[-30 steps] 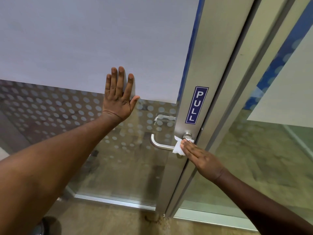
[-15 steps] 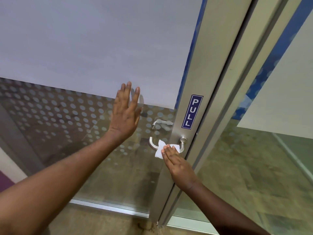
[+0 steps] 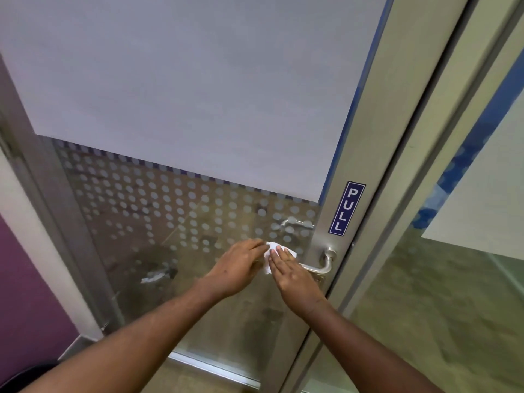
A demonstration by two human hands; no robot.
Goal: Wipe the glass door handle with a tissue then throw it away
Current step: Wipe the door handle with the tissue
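Both hands have come together at the free end of the lever since a second ago: the left hand (image 3: pixel 241 269), which was pressed flat against the frosted pane higher up, has dropped from the glass to meet the small white crumpled tissue (image 3: pixel 272 252), and the right hand (image 3: pixel 295 275) has slid away from the pivot out along the bar.

That brushed steel lever handle (image 3: pixel 321 266) runs roughly level, its long axis going from the round pivot by the grey metal door frame (image 3: pixel 365 137) leftward toward the dotted glass pane (image 3: pixel 158 199). Its pivot end and bend lie bare to the right of the hands; the tip is hidden beneath them. The right hand is the nearer one to the uncovered stretch, lying almost along the bar.

Fingers of the right hand are extended and laid flat over the tissue, pressing it onto the handle rather than curling round it. The left hand is loosely cupped, fingertips touching the tissue's left edge; whether it actually pinches the paper I cannot tell.

By my reckoning the wiping is nearly through, and the tissue is being gathered off the lever's end. A blue PULL sticker (image 3: pixel 346 207) sits on the frame above. No bin is in sight.
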